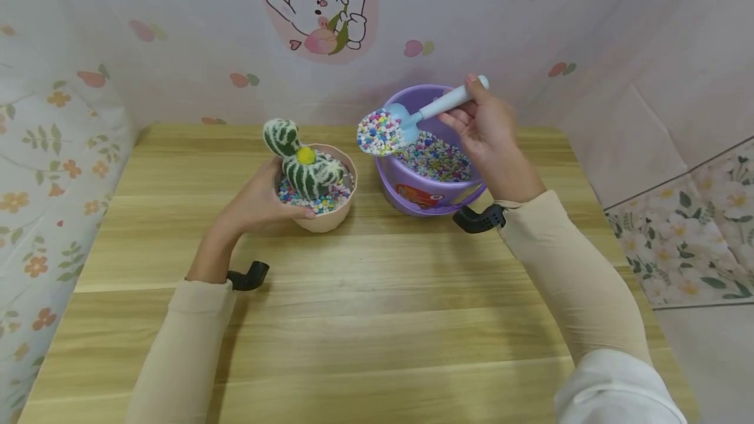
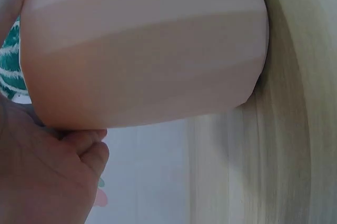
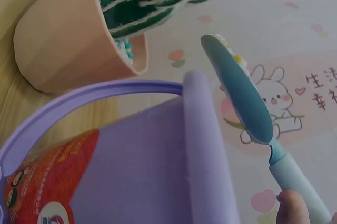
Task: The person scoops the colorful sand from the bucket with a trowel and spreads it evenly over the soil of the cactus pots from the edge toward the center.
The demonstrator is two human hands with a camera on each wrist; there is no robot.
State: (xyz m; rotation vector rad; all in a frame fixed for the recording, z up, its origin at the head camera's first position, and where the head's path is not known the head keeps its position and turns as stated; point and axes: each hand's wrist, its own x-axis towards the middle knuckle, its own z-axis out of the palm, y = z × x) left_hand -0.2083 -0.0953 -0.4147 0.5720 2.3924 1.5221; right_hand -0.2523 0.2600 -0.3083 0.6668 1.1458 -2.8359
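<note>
My right hand (image 1: 485,126) grips the pale handle of a small light-blue shovel (image 1: 406,120), its blade heaped with colourful pebbles (image 1: 379,133). The blade hovers over the left rim of a purple bucket (image 1: 432,188), which holds more of the same pebbles (image 1: 436,157). My left hand (image 1: 259,198) holds the left side of a peach flowerpot (image 1: 332,220), thumb at its near rim. In the pot stands a fuzzy green-and-white cactus (image 1: 306,175) with a yellow flower, multicoloured pebbles around its base. From the right wrist view, the shovel (image 3: 242,92) shows edge-on above the bucket's rim.
Both containers stand near the back of a wooden table (image 1: 377,319), pot to the left of bucket. Behind them hangs a printed cloth (image 1: 194,12) with a rabbit drawing. The bucket's purple carrying handle (image 3: 105,90) hangs down on its near side.
</note>
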